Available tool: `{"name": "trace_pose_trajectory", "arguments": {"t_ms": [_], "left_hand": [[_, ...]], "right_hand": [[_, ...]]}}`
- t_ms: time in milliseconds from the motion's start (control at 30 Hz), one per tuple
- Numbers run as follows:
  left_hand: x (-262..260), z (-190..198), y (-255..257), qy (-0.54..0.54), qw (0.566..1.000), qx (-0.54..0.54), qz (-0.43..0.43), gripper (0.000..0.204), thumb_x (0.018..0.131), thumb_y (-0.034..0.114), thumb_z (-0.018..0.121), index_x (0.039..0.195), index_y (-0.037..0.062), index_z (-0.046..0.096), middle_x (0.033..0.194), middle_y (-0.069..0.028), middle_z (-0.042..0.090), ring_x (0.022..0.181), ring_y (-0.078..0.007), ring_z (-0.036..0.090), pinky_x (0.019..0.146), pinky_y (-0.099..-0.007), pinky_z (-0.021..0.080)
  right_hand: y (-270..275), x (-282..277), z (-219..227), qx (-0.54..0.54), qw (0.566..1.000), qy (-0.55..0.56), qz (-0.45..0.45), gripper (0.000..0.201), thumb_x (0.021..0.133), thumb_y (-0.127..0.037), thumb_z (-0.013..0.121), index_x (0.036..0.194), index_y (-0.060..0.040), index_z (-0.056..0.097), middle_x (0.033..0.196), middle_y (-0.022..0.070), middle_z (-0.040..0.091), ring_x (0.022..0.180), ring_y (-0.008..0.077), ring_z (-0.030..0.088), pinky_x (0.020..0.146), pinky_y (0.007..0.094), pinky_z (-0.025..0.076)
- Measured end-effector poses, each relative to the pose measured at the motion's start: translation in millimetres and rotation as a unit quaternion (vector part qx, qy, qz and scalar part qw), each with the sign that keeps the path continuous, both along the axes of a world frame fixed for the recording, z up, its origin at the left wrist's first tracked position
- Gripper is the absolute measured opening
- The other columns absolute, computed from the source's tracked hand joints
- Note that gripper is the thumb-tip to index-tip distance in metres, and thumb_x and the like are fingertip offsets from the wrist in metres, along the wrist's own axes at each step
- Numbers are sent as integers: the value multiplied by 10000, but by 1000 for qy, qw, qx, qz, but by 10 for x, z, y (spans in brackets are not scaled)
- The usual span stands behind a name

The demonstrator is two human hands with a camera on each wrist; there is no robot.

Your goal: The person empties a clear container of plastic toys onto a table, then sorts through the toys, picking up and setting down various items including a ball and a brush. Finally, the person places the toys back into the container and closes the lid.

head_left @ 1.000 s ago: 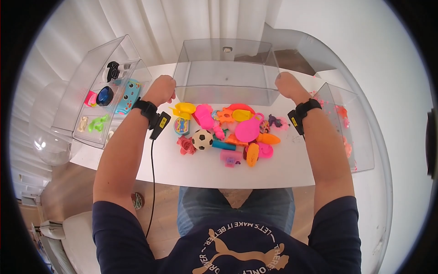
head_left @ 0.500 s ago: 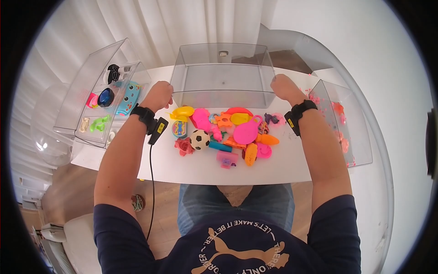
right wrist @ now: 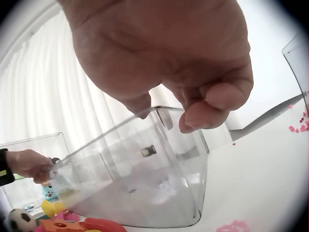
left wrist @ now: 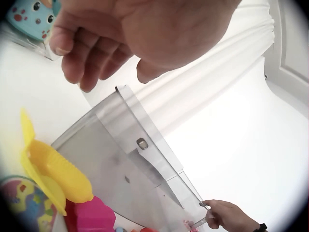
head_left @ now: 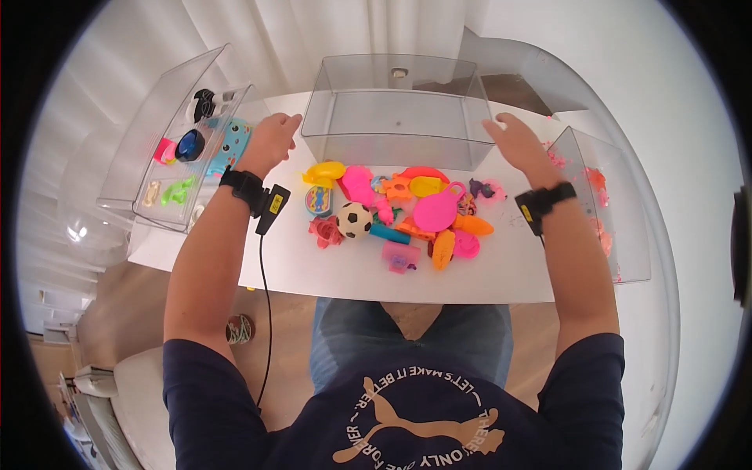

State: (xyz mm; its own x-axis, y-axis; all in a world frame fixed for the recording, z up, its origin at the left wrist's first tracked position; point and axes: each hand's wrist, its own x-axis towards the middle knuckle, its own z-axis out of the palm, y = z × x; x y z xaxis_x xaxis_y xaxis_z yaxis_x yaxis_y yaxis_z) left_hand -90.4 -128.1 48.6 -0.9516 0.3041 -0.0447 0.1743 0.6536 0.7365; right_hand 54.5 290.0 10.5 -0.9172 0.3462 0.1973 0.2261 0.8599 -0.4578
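My left hand (head_left: 274,142), loose-fingered, hangs beside the clear grey rectangular plastic bin (head_left: 395,153) behind the multicoloured toys (head_left: 432,213); my right hand (head_left: 518,142), fingers parted, straddles its corner (touching or not, I can't tell).

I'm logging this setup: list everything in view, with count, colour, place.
Bins: three, clear, table's left, middle, right
Soccer ball: one, white-black, mid-table pile
Other pile toys: many, multicoloured, around ball
Left-bin toys: several, multicoloured, at left bin
Pink pieces: many, pink, at right bin
Table: one, white, under bins
Curtains: count unclear, white, behind table
Wristbands: two, black, wrists
Shirt: one, navy, torso
Jeans: one pair, blue, legs
Left hand: one, bare, near middle bin
Right hand: one, bare, near middle bin
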Motion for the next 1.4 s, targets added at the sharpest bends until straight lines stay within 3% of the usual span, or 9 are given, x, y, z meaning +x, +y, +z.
{"name": "trace_pose_trajectory", "arguments": {"t_ms": [33,100,167,333,433,533,833,1000,1400], "left_hand": [[-4,-21,-70,7,1000,-11,-3,384,929,325,585,998,-50,628,718,-132,651,556,-206,615,547,-339,493],[-3,-54,-210,23,999,-32,-9,362,911,308,605,1011,-38,637,744,-136,664,604,-222,633,589,-346,507],[17,-138,-348,62,993,-82,-58,304,873,251,642,1028,-11,651,810,-134,674,717,-245,650,673,-357,519],[244,-374,-442,136,970,-135,-152,294,764,85,688,1054,41,672,1056,-148,646,1028,-312,621,901,-391,504],[266,-591,-446,231,943,-133,-198,292,769,70,671,1059,37,669,1083,-155,640,1068,-333,604,954,-405,483],[328,-599,-311,201,961,-96,-164,248,807,106,649,1043,34,679,1101,-152,655,1084,-352,586,984,-414,461],[494,-634,34,241,935,-216,-144,251,843,199,662,1049,63,712,1018,-134,698,992,-336,618,898,-423,508],[522,-618,136,272,910,-272,-153,270,829,174,668,1083,94,716,1002,-114,701,973,-321,631,861,-421,533],[471,-732,168,182,934,-295,-83,335,810,289,701,1075,83,712,1025,-123,698,1013,-322,639,861,-431,540]], "right_hand": [[-29,119,61,-30,999,28,-5,564,919,-443,583,1196,48,603,870,184,697,825,319,688,727,407,530],[-295,566,507,-256,967,-4,-7,446,936,-351,581,1182,19,616,726,64,623,631,153,598,571,310,467],[-347,975,622,-332,942,22,36,332,949,-260,563,1151,-4,629,654,-13,510,552,54,456,496,234,363],[-403,1843,307,-366,928,53,33,232,944,-136,565,1105,14,639,647,-19,509,536,53,456,485,216,351],[-416,2145,-77,-403,910,88,-32,203,952,-120,571,1085,14,644,653,-20,517,536,55,457,487,211,353],[-381,2297,-465,-431,884,150,-104,171,963,-119,580,1062,5,645,644,-26,516,529,52,456,480,206,347],[-479,2352,-920,-233,937,230,-123,105,894,-36,642,995,-8,651,714,-16,549,602,54,473,540,212,389],[-479,2338,-941,-213,946,221,-107,115,853,-32,675,965,-12,657,691,1,538,590,67,479,536,233,399],[-493,2312,-899,-195,952,206,-114,113,839,-41,676,948,-17,662,675,11,533,571,87,476,531,250,403]]}}
